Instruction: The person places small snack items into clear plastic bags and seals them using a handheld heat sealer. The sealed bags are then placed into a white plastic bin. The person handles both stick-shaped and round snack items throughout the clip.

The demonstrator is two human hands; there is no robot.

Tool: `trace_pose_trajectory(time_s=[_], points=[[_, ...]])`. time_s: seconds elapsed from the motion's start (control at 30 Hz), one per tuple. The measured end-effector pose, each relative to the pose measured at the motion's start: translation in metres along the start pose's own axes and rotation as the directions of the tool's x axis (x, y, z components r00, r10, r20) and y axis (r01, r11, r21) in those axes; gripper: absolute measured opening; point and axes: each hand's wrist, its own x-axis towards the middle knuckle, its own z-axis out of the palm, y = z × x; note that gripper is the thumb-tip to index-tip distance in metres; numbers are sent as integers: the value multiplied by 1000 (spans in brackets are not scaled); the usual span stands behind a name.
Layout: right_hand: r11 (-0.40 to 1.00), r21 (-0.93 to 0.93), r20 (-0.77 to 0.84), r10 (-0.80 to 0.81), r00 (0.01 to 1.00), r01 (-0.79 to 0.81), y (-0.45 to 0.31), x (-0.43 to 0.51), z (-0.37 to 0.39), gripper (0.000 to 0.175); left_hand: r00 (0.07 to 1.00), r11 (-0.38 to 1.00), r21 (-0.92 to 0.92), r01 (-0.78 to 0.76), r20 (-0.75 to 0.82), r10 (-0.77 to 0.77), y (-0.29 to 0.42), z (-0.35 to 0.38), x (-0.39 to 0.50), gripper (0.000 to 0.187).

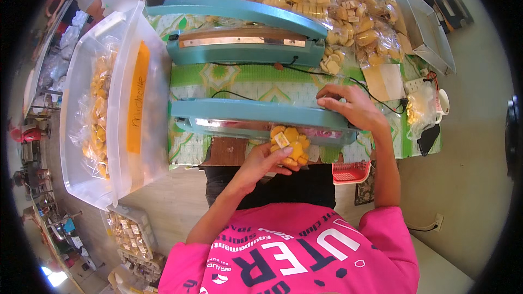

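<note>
My left hand point(267, 161) holds a clear plastic bag of yellow cookie-like pieces point(292, 145), which bears a small label, at the front edge of the nearer teal impulse sealer point(245, 110). Over the right end of that sealer's arm lies my right hand point(351, 104), fingers bent; whether it presses down I cannot tell. The bag's upper end seems to lie at the sealing bar, partly hidden. Behind stands a second teal impulse sealer point(245, 51) with its arm raised.
A clear plastic bin point(122, 102) with filled bags stands at left. Many filled bags point(351, 8) are heaped at the back. A metal tray point(429, 28), power strip point(416, 85), white mug point(443, 102) and black cord point(318, 72) lie at right. A red basket point(351, 172) sits below the table edge.
</note>
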Motion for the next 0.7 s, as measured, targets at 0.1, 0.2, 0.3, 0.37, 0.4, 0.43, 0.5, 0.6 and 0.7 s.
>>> trace_pose_trajectory(time_s=[0.1,0.2,0.3,0.37,0.4,0.43,0.5,0.6,0.7], points=[[995,-93,-50,18,999,-23,-3,-1,-1,42,999,999,3,-38,-4,38,-2,0,1,54],[988,-153,-146,-11,989,-11,-7,-3,0,41,997,997,0,-79,-6,79,-6,0,3,54],[986,-167,-273,-30,962,-16,-14,-8,1,39,994,994,-6,-106,3,106,-9,-1,5,54],[980,-198,-376,-58,925,-19,-24,-13,1,36,992,992,-12,-124,22,124,-11,-3,6,55],[972,-232,-428,-83,900,-21,-30,-17,-2,35,991,991,-16,-129,21,130,-12,-4,7,55],[964,-264,-478,-108,872,-26,-38,-21,-5,33,991,991,-20,-133,24,134,-13,-4,8,55],[937,-341,-548,-268,792,80,-55,-24,-13,30,989,990,-21,-142,37,143,-15,-7,9,55],[917,-387,-592,-326,737,94,-83,-35,-23,22,985,987,-12,-162,65,162,-17,-9,9,55],[826,-531,-557,-509,656,189,-106,-43,-16,15,979,982,-5,-188,83,188,-19,-11,5,52]])
